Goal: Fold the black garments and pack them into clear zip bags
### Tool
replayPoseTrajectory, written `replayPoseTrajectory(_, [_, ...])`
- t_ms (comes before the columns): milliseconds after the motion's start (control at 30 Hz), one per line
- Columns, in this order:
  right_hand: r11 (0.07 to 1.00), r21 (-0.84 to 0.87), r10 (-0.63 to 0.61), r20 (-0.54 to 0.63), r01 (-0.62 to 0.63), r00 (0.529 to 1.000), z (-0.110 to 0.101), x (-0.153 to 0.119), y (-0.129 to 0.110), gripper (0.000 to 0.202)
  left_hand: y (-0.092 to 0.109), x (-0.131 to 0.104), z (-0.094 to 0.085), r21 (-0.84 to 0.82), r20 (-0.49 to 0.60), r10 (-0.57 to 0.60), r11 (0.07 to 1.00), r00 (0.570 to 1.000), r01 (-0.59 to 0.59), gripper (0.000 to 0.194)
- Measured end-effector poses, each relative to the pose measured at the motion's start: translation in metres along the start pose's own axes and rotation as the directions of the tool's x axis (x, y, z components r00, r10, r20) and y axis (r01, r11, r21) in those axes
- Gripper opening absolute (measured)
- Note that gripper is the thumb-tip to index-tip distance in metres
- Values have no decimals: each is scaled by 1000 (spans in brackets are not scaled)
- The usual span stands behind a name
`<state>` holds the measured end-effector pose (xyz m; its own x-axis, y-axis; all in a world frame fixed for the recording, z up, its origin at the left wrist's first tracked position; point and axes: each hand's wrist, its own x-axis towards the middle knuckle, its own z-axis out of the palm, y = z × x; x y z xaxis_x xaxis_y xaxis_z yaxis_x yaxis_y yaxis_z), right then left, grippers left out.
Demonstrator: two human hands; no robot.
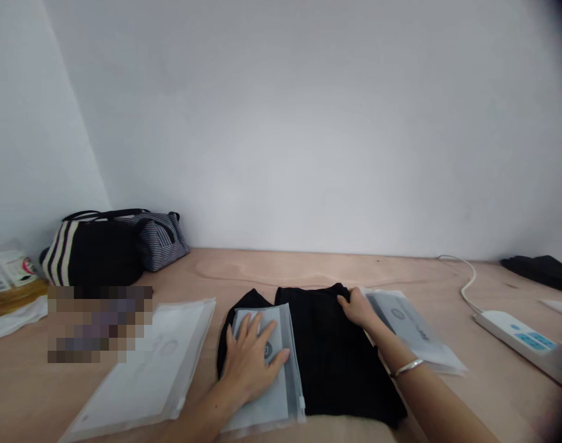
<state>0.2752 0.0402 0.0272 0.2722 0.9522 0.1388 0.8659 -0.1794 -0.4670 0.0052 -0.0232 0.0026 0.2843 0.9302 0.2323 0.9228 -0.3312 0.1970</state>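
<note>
A black garment lies spread on the wooden table in front of me. On its left part rests a frosted zip bag with a dark round mark and a slider at its lower right corner. My left hand lies on this bag, fingers spread. At the garment's upper right corner, my right hand pinches the black cloth between thumb and fingers. A silver bangle is on the right wrist. Just beyond that hand lies another frosted zip bag with something grey inside.
A third zip bag lies to the left. Behind it stand a black bag with white stripes and a striped bag. A bottle of yellow liquid is far left. At right are a power strip and black cloth.
</note>
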Motion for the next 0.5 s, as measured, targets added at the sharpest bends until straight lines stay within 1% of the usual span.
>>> replayPoseTrajectory(67, [998,-54,-27,-44,24,999,-1,-8,-9,36,1,0,-6,10,-30,-48,999,998,48,51])
replayPoseTrajectory(133, [989,-112,-107,-58,100,993,0,-22,-20,36,-2,1,-13,9,-57,-74,997,996,75,42])
replayPoseTrajectory(200, [948,-187,-260,0,256,966,3,-37,-27,38,-7,3,-20,-17,-89,-85,996,992,84,41])
replayPoseTrajectory(267, [883,-259,-376,108,391,920,8,-49,-28,45,-17,5,-25,-74,-118,-94,994,989,85,45])
replayPoseTrajectory(300, [861,-285,-392,158,422,906,11,-53,-26,50,-22,6,-26,-119,-125,-94,990,988,79,45])
replayPoseTrajectory(367, [849,-315,-370,219,424,903,16,-58,-20,56,-34,8,-28,-235,-97,-90,970,991,65,40])
replayPoseTrajectory(433, [843,-328,-361,241,425,901,19,-59,-15,57,-45,9,-32,-361,-40,-97,929,994,77,30])
replayPoseTrajectory(500, [839,-333,-365,242,431,899,20,-59,-12,58,-58,10,-41,-478,7,-138,870,990,124,25])
